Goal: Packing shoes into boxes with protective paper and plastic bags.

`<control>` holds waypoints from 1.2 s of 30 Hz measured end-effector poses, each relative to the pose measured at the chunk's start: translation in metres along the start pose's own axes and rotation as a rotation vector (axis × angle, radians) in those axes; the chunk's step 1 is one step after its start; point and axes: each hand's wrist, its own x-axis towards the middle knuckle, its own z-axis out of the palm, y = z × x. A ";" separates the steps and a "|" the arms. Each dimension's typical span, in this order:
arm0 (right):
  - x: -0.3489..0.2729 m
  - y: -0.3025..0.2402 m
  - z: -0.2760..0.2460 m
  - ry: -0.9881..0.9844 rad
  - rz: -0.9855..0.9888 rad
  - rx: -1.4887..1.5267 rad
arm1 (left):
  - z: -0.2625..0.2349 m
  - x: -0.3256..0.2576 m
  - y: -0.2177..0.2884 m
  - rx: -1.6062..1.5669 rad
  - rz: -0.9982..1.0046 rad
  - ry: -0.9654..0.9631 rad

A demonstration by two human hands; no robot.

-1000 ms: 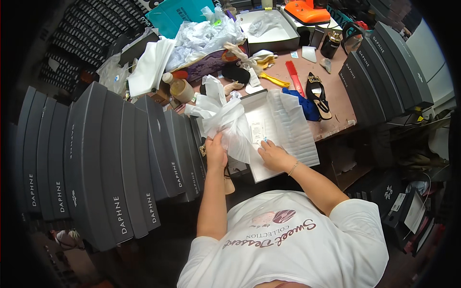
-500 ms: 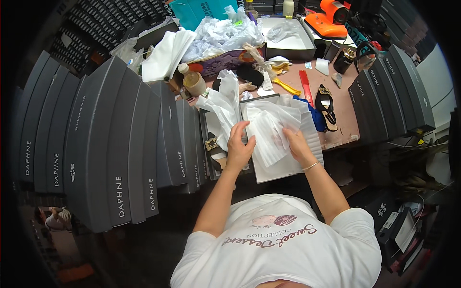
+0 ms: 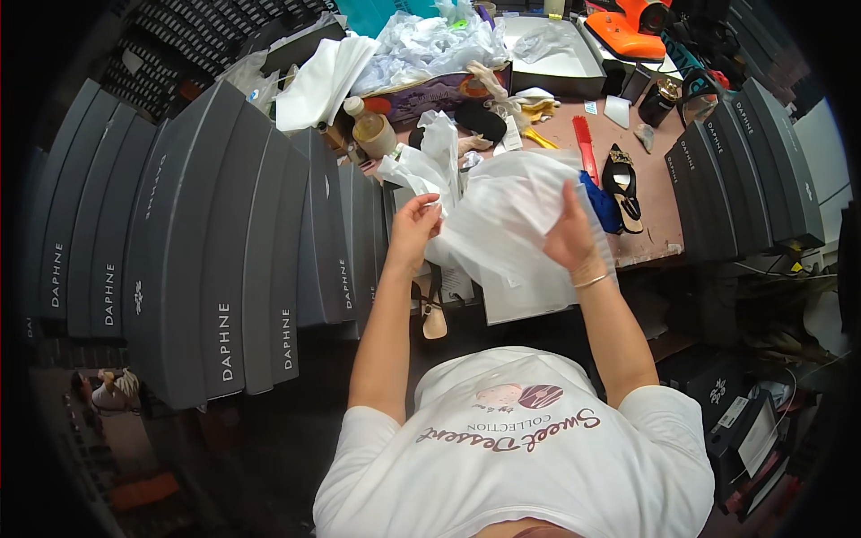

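My left hand (image 3: pixel 415 231) is pinched closed at the edge of crumpled white tissue paper (image 3: pixel 430 168). My right hand (image 3: pixel 571 235) grips the right side of a large white tissue sheet (image 3: pixel 502 220), which is blurred by motion. This sheet spreads over a pale open box panel (image 3: pixel 520 303). Just below my left wrist, a dark strappy shoe (image 3: pixel 434 321) shows its light insole; my forearm hides part of it, and I cannot tell what supports it. Beyond my right hand, another black shoe (image 3: pixel 621 188) with a decorated toe lies beside a blue cloth (image 3: pixel 599 204).
Dark shoe boxes stand in rows at left (image 3: pixel 193 242) and right (image 3: pixel 749 170). Behind the hands are a bottle (image 3: pixel 372 133), a box of crumpled paper (image 3: pixel 430 56), a red brush (image 3: pixel 585 148), a dark jar (image 3: pixel 658 103) and an orange device (image 3: pixel 625 38).
Both hands have lifted, my left moving leftward. The tissue sheet has risen and billowed out between them. The shoe near my left wrist now sits closer to me, its insole more exposed.
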 end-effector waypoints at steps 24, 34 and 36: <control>-0.034 0.080 -0.094 -0.073 0.260 -2.584 | -0.009 -0.046 0.042 1.273 0.428 0.356; -0.062 -0.031 0.011 0.738 -0.099 -2.215 | 0.088 -0.081 0.036 1.657 0.599 -0.507; -0.073 -0.043 -0.019 0.592 -0.070 -1.965 | 0.084 -0.068 0.029 1.585 0.424 -0.467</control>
